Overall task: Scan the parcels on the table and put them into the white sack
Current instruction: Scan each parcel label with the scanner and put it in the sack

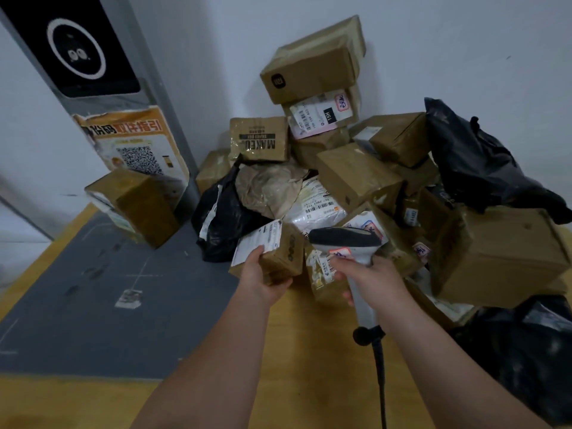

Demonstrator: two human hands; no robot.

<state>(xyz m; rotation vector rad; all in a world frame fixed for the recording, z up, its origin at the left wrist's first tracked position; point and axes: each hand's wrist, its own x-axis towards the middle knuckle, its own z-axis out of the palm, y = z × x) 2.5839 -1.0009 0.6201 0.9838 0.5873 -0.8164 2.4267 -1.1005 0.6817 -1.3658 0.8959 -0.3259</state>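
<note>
A small brown parcel point(280, 257) with a white label point(258, 243) on its upper face is held by the left hand point(263, 281), whose fingers point(280, 284) curl under it, thumb on the label's edge, just above the counter point(309, 351). Just right of those fingers, the right hand point(373, 274) grips a grey scanner point(343, 239) by its handle. Beyond both sets of fingers, a heap of boxes point(356, 174) and black bags point(223, 218) rises against the wall, and a grey mat point(93, 305) lies to the left.

My heap, counted

I make out at least ten brown cardboard boxes point(312, 69), some half buried so the tally is loose, three black plastic bags point(223, 218), one white mailer point(318, 209), one crumpled beige parcel point(269, 187), one scanner point(346, 239) and one QR poster point(136, 147).
</note>
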